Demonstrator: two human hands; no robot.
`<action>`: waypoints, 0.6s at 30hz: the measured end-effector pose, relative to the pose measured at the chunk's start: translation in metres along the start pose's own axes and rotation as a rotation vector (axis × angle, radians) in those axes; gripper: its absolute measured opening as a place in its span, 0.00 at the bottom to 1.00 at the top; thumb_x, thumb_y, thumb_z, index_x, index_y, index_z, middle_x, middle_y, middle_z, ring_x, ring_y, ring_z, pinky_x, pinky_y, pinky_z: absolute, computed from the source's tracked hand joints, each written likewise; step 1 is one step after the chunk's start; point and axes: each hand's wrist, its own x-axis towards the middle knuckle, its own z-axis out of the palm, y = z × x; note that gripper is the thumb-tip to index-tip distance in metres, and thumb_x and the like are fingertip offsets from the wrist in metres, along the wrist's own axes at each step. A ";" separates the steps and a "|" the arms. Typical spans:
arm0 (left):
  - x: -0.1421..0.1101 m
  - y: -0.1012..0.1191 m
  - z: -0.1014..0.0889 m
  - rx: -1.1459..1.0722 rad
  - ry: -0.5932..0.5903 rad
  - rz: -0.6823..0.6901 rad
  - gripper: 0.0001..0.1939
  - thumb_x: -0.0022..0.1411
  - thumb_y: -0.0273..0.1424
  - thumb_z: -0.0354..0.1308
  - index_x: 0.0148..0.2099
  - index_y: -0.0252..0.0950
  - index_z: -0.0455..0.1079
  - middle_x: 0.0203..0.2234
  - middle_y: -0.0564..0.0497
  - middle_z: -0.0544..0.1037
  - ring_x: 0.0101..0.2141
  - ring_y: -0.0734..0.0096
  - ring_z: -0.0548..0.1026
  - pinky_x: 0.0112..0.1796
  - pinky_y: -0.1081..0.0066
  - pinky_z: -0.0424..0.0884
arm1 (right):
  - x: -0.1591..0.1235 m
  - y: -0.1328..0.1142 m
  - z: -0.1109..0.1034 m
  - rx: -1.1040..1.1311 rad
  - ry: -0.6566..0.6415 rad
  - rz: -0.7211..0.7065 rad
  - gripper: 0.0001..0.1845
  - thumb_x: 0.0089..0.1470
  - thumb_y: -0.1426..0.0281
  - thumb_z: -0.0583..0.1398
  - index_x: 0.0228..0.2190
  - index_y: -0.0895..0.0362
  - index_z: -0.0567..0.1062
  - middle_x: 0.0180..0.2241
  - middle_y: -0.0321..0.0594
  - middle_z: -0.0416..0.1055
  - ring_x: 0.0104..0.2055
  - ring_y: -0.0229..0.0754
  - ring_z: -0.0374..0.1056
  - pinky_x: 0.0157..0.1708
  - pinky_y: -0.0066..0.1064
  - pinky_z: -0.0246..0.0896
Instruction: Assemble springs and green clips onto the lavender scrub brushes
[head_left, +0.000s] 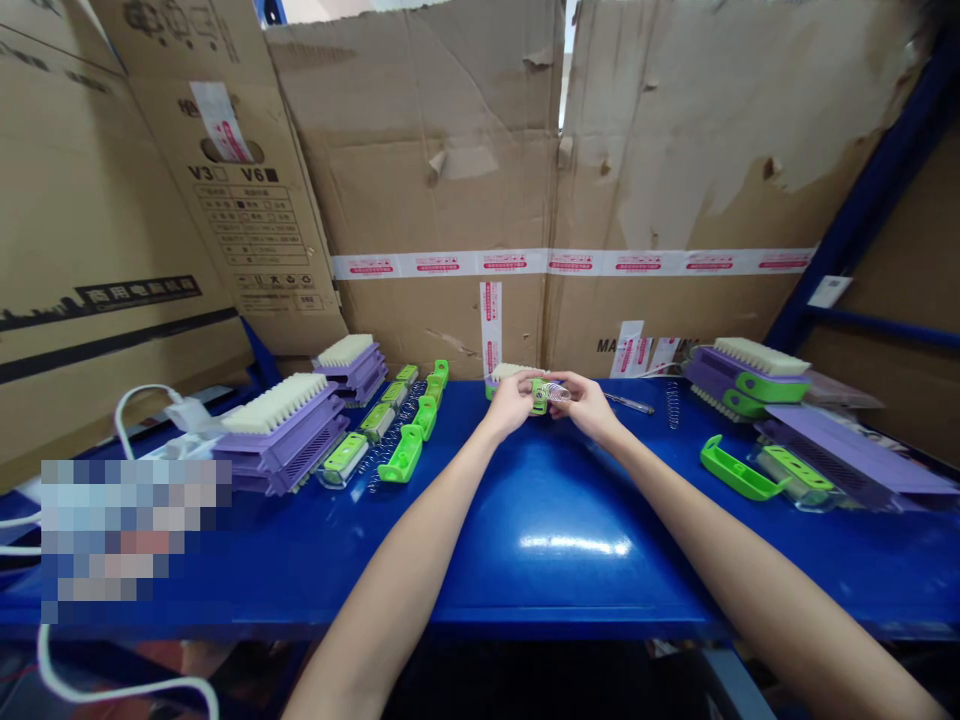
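Note:
Both arms reach out over the blue table (555,520). My left hand (511,402) and my right hand (586,402) meet at the far middle, fingers closed together around a small green and clear plastic part (541,394). A metal spring seems to sit between the fingertips at that part. Just behind my left hand lies a brush with pale bristles (504,372).
Left: stacked purple brushes (281,432), a row of green handles (411,440) and springs. Right: purple brushes with green handles (742,375), a loose green handle (735,472), purple plates (855,450), a spring (673,404). Cardboard walls stand behind. A white cable (135,410) lies far left.

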 end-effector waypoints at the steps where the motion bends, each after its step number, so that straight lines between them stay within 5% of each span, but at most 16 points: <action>1: 0.000 0.000 0.000 0.008 0.022 -0.012 0.24 0.49 0.14 0.54 0.49 0.31 0.70 0.32 0.48 0.78 0.31 0.69 0.77 0.32 0.70 0.75 | 0.000 0.000 0.000 -0.002 -0.005 0.005 0.23 0.38 0.70 0.61 0.41 0.58 0.71 0.24 0.33 0.68 0.24 0.36 0.68 0.25 0.30 0.69; 6: 0.002 -0.002 -0.001 0.000 0.082 -0.037 0.26 0.48 0.12 0.51 0.50 0.32 0.69 0.32 0.49 0.77 0.30 0.70 0.77 0.34 0.70 0.75 | -0.002 -0.003 0.004 -0.031 -0.010 0.015 0.26 0.38 0.71 0.61 0.44 0.59 0.71 0.29 0.37 0.71 0.25 0.37 0.69 0.24 0.29 0.69; 18: -0.003 0.004 0.002 -0.031 0.012 -0.101 0.25 0.50 0.12 0.52 0.51 0.31 0.67 0.34 0.47 0.77 0.31 0.71 0.77 0.34 0.67 0.77 | 0.002 0.013 0.001 -0.141 0.028 -0.078 0.23 0.38 0.69 0.63 0.40 0.60 0.74 0.28 0.38 0.74 0.25 0.37 0.67 0.27 0.30 0.66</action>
